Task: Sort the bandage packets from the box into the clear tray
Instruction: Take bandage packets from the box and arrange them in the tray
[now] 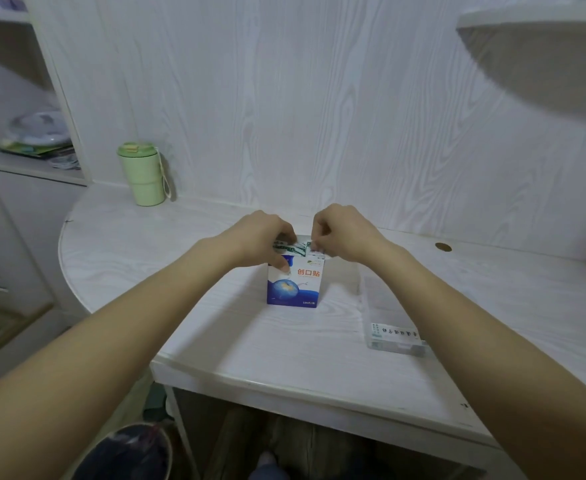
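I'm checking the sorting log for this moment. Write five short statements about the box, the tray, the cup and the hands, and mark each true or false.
1. The bandage box stands upright on the white table. True.
2. Both hands are at the top of the box, the left hand and the right hand, with bandage packets at their fingers. True.
3. The clear tray lies left of the box. False: it lies to the right.
4. The green cup is tipped over. False: it stands upright by the wall.
5. The tray is full of packets. False: no packets show in it.
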`<act>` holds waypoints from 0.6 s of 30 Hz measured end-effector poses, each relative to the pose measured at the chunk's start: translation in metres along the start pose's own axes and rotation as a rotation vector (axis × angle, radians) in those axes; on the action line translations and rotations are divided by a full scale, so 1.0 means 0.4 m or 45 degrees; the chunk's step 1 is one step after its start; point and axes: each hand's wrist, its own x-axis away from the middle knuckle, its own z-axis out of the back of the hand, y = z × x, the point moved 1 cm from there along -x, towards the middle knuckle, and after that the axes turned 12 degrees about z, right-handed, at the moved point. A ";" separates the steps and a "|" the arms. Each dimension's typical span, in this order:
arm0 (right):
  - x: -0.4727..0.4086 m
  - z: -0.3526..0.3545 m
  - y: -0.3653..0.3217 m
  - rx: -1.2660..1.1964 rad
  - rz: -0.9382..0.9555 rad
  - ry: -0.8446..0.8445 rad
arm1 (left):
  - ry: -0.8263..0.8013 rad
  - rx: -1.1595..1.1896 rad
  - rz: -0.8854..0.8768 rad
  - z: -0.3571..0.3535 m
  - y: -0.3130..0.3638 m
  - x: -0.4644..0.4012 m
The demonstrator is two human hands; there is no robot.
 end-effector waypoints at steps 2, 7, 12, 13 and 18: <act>0.006 0.004 0.000 -0.035 0.012 0.060 | -0.006 0.007 0.015 0.000 -0.001 0.003; 0.013 0.007 -0.007 -0.128 0.043 -0.007 | -0.030 0.027 0.038 0.003 0.003 0.007; 0.012 0.005 -0.012 -0.083 0.049 -0.022 | -0.031 0.034 0.052 0.002 0.004 0.011; 0.014 0.006 -0.012 -0.114 0.047 -0.017 | -0.033 0.033 0.054 0.002 0.004 0.012; 0.028 0.019 -0.009 -0.176 0.075 -0.058 | -0.045 0.057 0.074 0.003 0.007 0.014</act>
